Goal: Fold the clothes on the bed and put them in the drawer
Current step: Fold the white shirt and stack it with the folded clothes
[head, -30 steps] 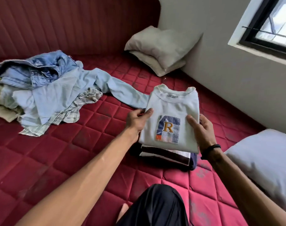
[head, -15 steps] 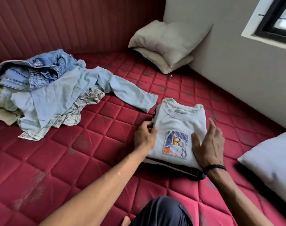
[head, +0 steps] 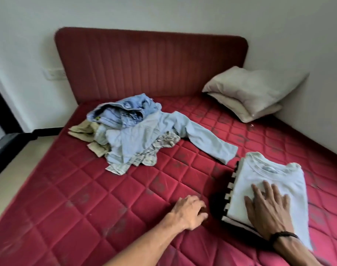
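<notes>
Pressing flat on the folded white T-shirt (head: pixel 275 175), the right hand (head: pixel 269 210) lies with fingers straight and spread, gripping nothing; the shirt tops a small stack of folded clothes (head: pixel 229 191) near the right side of the red quilted mattress (head: pixel 87 198). The left hand (head: pixel 188 212) rests on the mattress just beside the stack, fingers loosely curled and holding nothing. Well apart, toward the headboard (head: pixel 150 64), sits a heap of unfolded clothes (head: pixel 125 135) with denim on top and a pale blue sleeve (head: pixel 206 139) stretched toward the stack. Two beige pillows (head: pixel 252 93) lean in the corner.
</notes>
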Tool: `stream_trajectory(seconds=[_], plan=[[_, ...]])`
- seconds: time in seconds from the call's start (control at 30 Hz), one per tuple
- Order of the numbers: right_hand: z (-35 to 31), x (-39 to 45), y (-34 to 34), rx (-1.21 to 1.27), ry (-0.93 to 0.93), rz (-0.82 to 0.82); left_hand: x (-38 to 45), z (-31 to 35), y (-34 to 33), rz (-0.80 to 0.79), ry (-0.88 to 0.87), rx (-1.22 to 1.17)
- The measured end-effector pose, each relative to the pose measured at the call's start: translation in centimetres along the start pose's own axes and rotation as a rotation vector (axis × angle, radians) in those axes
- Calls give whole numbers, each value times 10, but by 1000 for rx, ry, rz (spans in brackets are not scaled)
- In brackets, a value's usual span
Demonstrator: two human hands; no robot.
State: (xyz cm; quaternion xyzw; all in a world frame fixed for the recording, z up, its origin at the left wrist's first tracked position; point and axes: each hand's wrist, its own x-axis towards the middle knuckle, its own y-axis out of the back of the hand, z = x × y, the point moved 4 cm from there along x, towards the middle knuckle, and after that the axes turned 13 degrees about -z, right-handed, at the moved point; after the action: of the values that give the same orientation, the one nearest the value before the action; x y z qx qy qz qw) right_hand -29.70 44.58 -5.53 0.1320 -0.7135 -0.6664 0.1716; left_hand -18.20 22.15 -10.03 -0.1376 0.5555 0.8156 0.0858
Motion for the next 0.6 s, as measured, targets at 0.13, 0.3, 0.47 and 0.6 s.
stream_trajectory(seconds=[0.13,0.3,0.47,0.6], plan=[[-87,3,-11,108,363,44,-32,-94,9,65,214,-35],[-221,28,-55,257,594,-378,-64,-190,26,173,433,22],[-348,82,-70,326,664,-374,-61,-271,15,268,473,198],[-435,133,-72,236,660,-364,-54,-312,22,432,477,91]])
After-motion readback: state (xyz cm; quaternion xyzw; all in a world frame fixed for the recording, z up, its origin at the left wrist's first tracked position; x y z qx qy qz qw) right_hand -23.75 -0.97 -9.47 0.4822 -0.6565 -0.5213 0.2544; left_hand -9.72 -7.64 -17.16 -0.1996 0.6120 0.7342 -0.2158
